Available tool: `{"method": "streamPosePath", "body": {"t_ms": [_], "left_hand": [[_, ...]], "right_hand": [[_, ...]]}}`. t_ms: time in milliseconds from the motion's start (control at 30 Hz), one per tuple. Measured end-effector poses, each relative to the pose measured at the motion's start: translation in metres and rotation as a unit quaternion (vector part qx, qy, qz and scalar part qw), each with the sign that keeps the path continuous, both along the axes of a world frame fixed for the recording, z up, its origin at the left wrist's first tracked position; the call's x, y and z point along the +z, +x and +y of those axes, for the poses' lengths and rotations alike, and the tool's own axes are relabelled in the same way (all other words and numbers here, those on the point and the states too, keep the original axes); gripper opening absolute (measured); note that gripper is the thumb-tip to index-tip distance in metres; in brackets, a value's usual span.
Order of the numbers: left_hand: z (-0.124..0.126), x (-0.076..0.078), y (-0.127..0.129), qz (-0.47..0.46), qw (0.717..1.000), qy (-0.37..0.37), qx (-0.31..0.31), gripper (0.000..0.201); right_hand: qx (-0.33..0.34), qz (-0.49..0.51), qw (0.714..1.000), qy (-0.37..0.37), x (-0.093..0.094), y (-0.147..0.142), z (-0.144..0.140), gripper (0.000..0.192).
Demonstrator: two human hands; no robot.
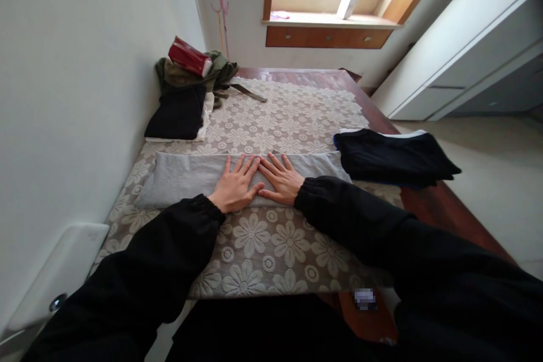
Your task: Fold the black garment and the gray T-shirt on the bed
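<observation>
Both hands lie flat on a gray cloth (186,178) in the middle of the frame. The left hand (236,186) has its fingers spread open and presses down on the cloth. The right hand (282,180) does the same just beside it, and the fingertips of the two hands touch. Neither hand pinches or grabs anything. Long black sleeves (348,212) cover both arms down to the wrists.

The gray cloth is folded into a long strip. It lies across a lacy cover with white flowers (271,243) that is spread over a dark wooden table (441,209). The right end of the cloth goes under a folded dark garment (390,158) at the right of the frame, so that end is hidden.

In the upper left of the frame there is a black folded cloth (178,113) next to the white wall. Behind it sits a green heap of clothes (190,73) with a red box (189,57) on top. What the heap is made of is hard to tell.

At the top is a window sill (331,20). The window above it is cut off. A small blurred patch at the bottom cannot be made out.
</observation>
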State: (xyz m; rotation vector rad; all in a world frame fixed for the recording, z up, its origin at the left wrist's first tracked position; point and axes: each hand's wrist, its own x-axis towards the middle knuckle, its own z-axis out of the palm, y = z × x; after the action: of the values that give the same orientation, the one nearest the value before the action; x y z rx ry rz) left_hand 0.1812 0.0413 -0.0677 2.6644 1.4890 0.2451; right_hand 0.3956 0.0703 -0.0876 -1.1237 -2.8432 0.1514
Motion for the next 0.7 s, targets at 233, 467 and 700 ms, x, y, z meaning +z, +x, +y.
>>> {"method": "streamPosePath", "body": {"t_ms": [233, 467, 700], "left_hand": [[0.0, -0.007, -0.013, -0.01, 1.0, -0.011, -0.027, 0.085], [0.001, -0.006, -0.014, -0.008, 0.999, -0.019, -0.034, 0.091], [0.002, -0.009, -0.015, -0.002, 0.999, -0.014, -0.032, 0.095]], "right_hand": [[0.022, 0.0, 1.0, 0.0, -0.003, 0.008, 0.002, 0.094], [0.027, -0.007, 1.0, 0.001, -0.005, 0.009, 0.004, 0.106], [0.014, 0.0, 1.0, -0.004, -0.005, 0.008, 0.003, 0.115]]}}
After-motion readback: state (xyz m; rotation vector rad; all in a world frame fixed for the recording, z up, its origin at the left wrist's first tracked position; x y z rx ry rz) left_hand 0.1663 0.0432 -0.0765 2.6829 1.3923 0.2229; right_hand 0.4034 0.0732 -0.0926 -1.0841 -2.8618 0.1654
